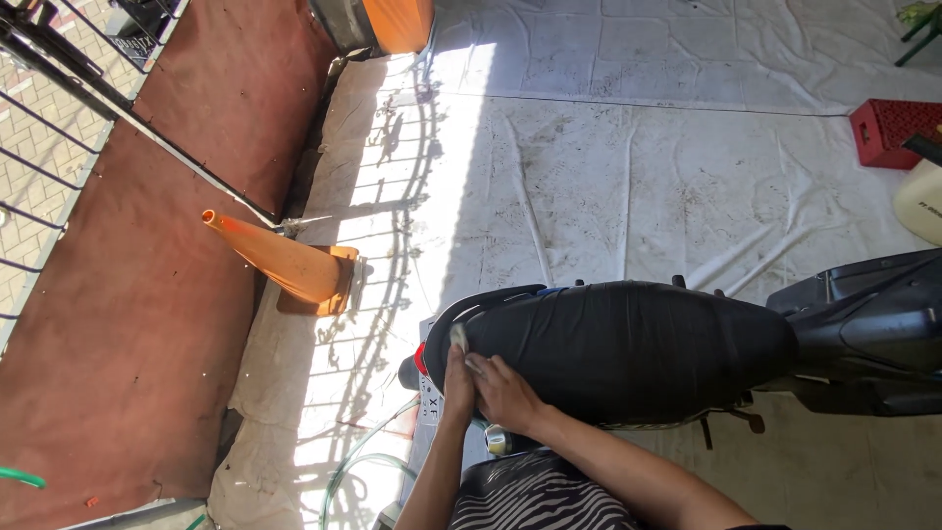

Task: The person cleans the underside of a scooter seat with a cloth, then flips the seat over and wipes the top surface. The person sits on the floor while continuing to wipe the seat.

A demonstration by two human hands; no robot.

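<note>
A motor scooter with a long black seat [628, 344] stands below me, its tail end pointing left. My left hand [457, 378] rests on the rear end of the seat with a small pale cloth or sponge [458, 337] under its fingertips. My right hand [502, 391] lies right beside it, fingers curled on the seat and touching the left hand. Whether the right hand also grips the pale thing cannot be made out. Both forearms reach up from the bottom of the view.
An orange traffic cone [280, 260] leans at the left on a pale ground sheet [608, 167]. A black metal gate [59, 108] and brown floor lie further left. A clear hose [358, 461] curls near my feet. A red crate [888, 132] sits far right.
</note>
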